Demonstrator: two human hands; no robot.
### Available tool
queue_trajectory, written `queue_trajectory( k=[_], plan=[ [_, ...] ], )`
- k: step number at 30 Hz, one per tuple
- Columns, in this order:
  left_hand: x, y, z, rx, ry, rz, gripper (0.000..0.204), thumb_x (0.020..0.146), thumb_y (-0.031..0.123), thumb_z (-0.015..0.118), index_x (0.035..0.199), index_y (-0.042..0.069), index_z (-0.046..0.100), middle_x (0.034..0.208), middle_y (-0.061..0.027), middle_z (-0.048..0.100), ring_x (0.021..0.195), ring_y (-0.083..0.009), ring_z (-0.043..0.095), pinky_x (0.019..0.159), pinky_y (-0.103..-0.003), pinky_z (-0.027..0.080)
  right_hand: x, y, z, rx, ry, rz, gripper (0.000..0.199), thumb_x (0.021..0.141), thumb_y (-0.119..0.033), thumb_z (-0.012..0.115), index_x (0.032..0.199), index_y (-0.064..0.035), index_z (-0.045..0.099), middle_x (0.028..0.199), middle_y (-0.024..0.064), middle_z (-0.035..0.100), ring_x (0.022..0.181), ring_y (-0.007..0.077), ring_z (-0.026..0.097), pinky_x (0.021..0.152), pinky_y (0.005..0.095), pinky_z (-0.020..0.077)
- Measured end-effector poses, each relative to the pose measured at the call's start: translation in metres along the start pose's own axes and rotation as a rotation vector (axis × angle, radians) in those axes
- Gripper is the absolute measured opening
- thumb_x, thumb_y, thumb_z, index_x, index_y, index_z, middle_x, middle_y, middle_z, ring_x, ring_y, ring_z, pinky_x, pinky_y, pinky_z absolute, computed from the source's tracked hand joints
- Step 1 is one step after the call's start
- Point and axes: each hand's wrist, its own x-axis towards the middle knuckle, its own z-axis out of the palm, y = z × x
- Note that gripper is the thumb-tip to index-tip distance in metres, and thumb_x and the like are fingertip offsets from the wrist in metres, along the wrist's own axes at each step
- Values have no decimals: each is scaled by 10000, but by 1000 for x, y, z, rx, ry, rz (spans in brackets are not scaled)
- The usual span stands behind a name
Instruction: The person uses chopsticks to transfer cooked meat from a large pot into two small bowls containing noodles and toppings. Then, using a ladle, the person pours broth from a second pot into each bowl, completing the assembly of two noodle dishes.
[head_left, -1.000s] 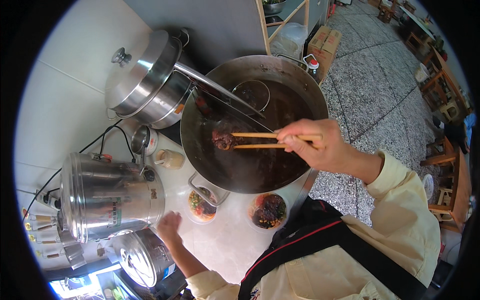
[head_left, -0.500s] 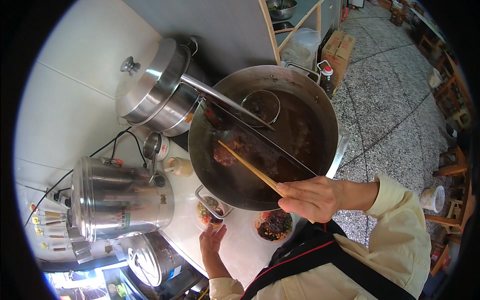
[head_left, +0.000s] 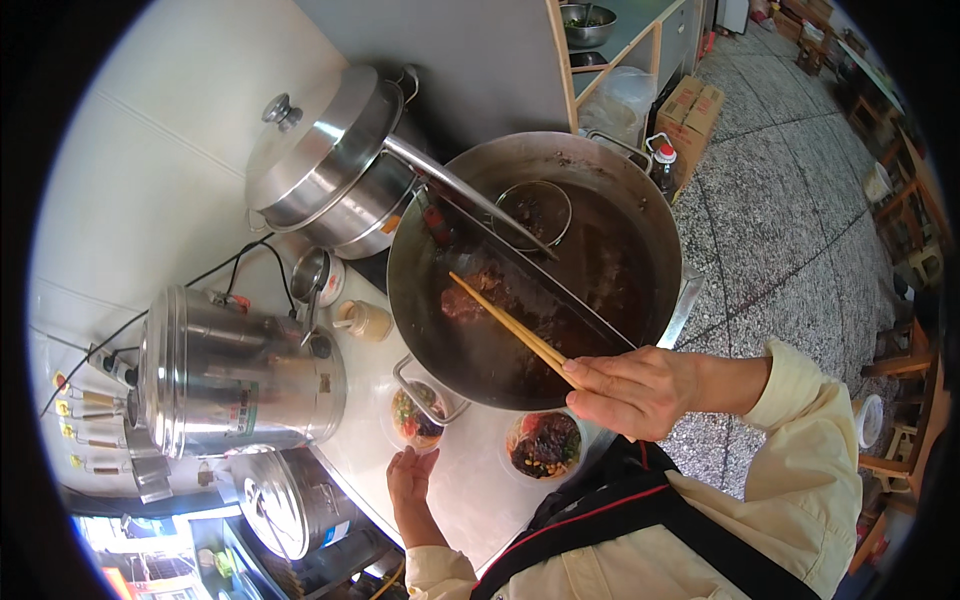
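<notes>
My right hand [head_left: 635, 392] is closed around a pair of wooden chopsticks [head_left: 515, 328] and holds them slanted over a wide metal pot [head_left: 415, 330]. Their tips are at a dark reddish piece of food [head_left: 465, 298] in the brown broth, left of the pot's divider [head_left: 560, 295]. My left hand [head_left: 410, 478] is low beside a clear bowl of colourful toppings [head_left: 415, 412], fingers loosely bent and apart near its rim. A second bowl [head_left: 543, 445], with dark shreds and yellow bits, stands nearer my body.
A long-handled strainer [head_left: 535, 215] lies across the pot. A lidded steel pot [head_left: 335, 165], a steel drum [head_left: 240, 370], a squat jar [head_left: 365, 320] and a small dipper [head_left: 312, 272] stand left. Cartons [head_left: 690, 115] and a red-capped bottle [head_left: 663, 165] are beyond the pot.
The whole view has shifted slightly. My left hand's fingers sit a little farther back from the left bowl. The right hand still holds the chopsticks over the broth, their tips at the food.
</notes>
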Motion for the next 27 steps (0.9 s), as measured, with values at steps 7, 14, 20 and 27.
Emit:
queue_trajectory(
  k=[7, 14, 20, 27],
  plan=[
    [3, -3, 9, 105, 22, 108, 171, 790, -18, 471, 931, -112, 497, 1013, -206, 557, 946, -352, 592, 835, -472, 524, 8, 0, -4, -1, -12, -30, 217, 745, -42, 644, 897, 70, 539, 813, 225, 626, 703, 267, 663, 571, 289, 566],
    [5, -14, 25, -11, -1, 126, 105, 824, -53, 451, 898, -122, 477, 989, -252, 576, 891, -373, 626, 819, -449, 545, 45, -9, -6, 50, 0, -133, 184, 764, -10, 619, 898, 85, 537, 795, 247, 627, 691, 289, 667, 558, 309, 571],
    [2, -18, 18, -59, -25, 140, 70, 821, -54, 476, 862, -109, 492, 941, -248, 594, 847, -362, 640, 777, -433, 566, 81, -33, 19, 180, 59, -229, 159, 761, -47, 575, 868, 68, 555, 862, 244, 624, 712, 262, 654, 536, 275, 530],
    [-6, -20, -4, -55, 3, 123, 52, 834, -38, 496, 845, -89, 495, 909, -238, 594, 842, -368, 639, 773, -439, 567, 93, -71, 64, 336, -70, -261, 167, 743, -42, 660, 843, 60, 574, 828, 231, 630, 712, 247, 665, 547, 275, 556]
  ],
)
